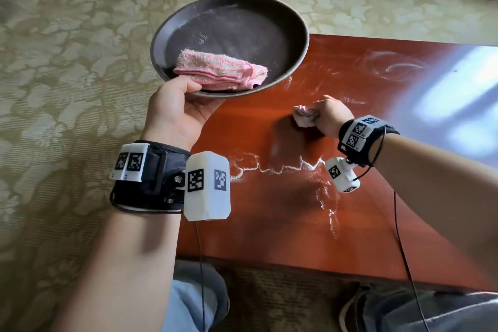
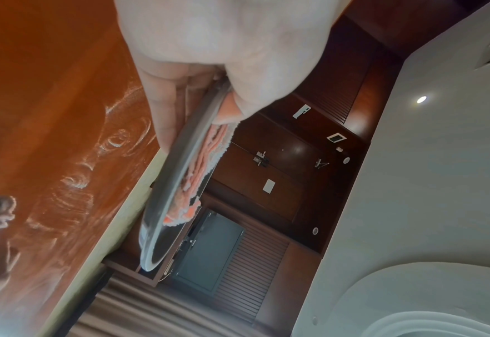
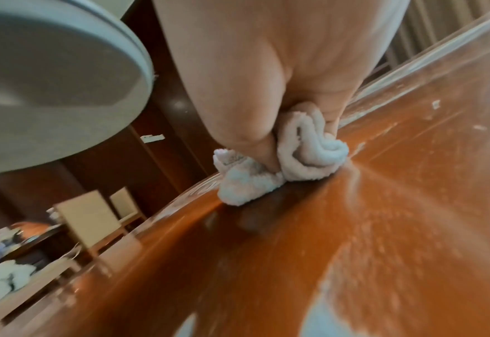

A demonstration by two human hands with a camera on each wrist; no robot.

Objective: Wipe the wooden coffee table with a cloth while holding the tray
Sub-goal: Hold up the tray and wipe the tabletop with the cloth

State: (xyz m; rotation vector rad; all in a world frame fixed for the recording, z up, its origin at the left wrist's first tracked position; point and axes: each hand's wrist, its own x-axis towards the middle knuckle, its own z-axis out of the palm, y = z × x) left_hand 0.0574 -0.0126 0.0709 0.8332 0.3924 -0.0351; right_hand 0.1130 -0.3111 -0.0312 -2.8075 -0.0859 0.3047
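Here, left hand gripping round dark tray with folded pink towel, clearing glossy red-brown wooden desk; right hand, at tray's 4 o'clock, clutching crumpled pale cloth, scrubbing white powder streaks.

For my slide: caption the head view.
Left hand holds tray while right hand wipes powdery table with cloth.

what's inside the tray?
A folded pink cloth lies in the tray, near the left hand. Powdery smears mark the bare floor; beneath the cloth is hidden.
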